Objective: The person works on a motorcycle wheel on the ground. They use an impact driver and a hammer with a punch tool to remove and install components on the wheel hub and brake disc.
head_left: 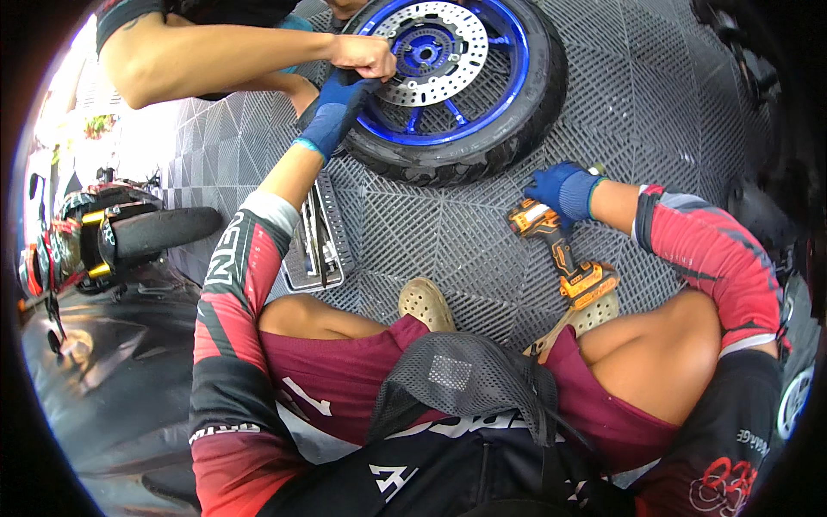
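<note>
My left hand (pixel 338 108), in a blue glove, reaches to the wheel's left side beside a co-worker's fist (pixel 366 59); its fingers are closed and what they hold is hidden. The black tire (pixel 525 112) lies flat, with a blue rim (pixel 458 114) and a perforated silver brake disc (pixel 458 69). My gloved right hand (pixel 560 191) curls over the top of an orange-and-black cordless power tool (pixel 560 250) at the tire's lower right, its battery end toward me.
A tray of long metal tools (pixel 314 267) sits by my left knee. A motorcycle (pixel 99 233) stands at the left above dark sheeting (pixel 112 370). The co-worker's arm (pixel 198 56) reaches across from the upper left. Grey grid tiles (pixel 431 224) cover the floor.
</note>
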Demonstrator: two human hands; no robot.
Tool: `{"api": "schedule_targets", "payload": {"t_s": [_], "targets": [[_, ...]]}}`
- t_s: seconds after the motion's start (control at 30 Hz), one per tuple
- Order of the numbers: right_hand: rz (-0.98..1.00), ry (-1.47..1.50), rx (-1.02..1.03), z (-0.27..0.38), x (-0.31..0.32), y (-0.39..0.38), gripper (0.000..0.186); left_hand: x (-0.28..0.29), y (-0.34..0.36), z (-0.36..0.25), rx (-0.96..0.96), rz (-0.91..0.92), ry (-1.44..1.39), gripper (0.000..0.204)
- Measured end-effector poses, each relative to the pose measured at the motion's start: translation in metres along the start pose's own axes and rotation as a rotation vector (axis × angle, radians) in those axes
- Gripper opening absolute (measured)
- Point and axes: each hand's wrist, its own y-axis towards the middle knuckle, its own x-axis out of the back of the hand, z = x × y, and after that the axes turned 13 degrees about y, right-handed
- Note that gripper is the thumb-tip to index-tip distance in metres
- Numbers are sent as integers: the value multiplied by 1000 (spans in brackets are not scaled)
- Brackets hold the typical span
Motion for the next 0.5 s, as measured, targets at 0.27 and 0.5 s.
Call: {"api": "schedule_targets", "payload": {"t_s": [0.27,0.5], "targets": [[-3,-51,-516,-106,14,-60,61,-16,14,43,123,-348,331,35],[-316,-73,-506,-65,121,-43,38,-18,25,17,176,-622,441,34]]}}
